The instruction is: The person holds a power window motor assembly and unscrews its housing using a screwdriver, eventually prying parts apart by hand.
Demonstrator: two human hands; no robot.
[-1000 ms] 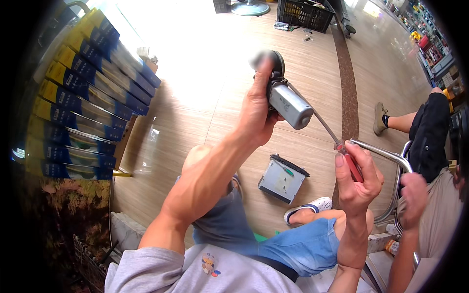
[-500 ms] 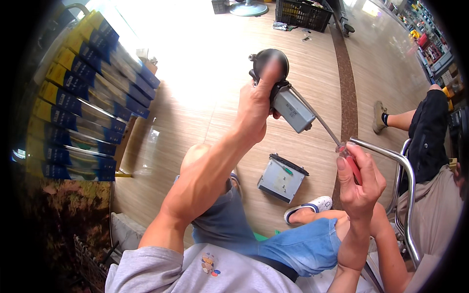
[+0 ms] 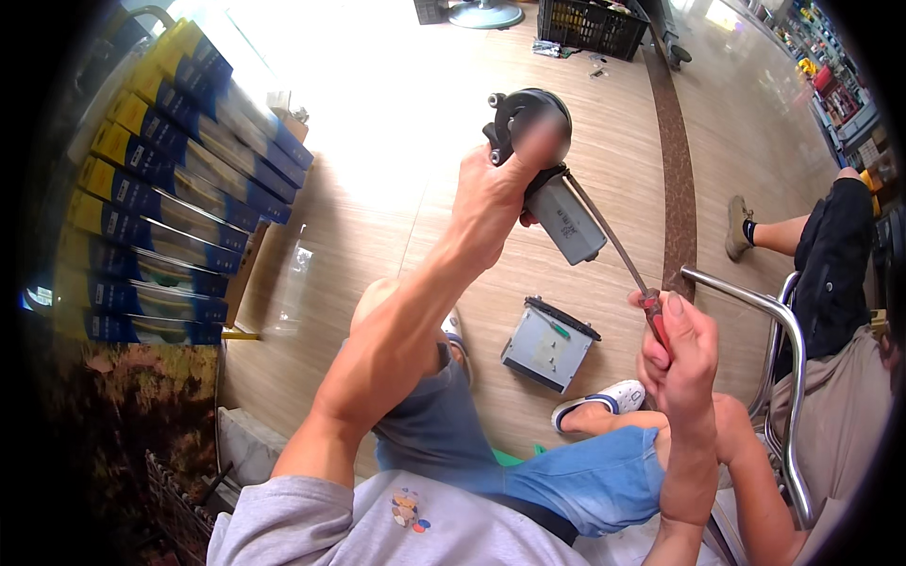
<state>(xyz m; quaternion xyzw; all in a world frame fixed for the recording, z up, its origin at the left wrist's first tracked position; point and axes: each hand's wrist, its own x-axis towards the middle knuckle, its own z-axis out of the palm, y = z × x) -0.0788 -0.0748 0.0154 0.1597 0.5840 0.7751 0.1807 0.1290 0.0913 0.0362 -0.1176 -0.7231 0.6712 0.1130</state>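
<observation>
My left hand (image 3: 486, 193) grips a small electric motor (image 3: 569, 226), with a flattened grey metal body and a round black housing at its upper end. The thumb presses across the black housing; that spot is blurred. My right hand (image 3: 687, 351) is closed around the red handle of a long-shafted screwdriver (image 3: 618, 247). Its shaft slants up and left alongside the grey body, and its tip meets the black part where housing and body join. I cannot make out whether the tip sits in a screw.
Below my hands a metal box unit (image 3: 549, 345) lies on the floor, a green screwdriver (image 3: 559, 330) and small screws on top. Packaged goods (image 3: 151, 208) hang at left. A chrome chair frame (image 3: 791, 349) and another seated person (image 3: 830, 255) are at right; a black crate (image 3: 595, 30) stands beyond.
The motor has turned a little in my left hand, its round housing shifting slightly right. My right hand has moved a little left and down, its fingers rolled around the screwdriver handle.
</observation>
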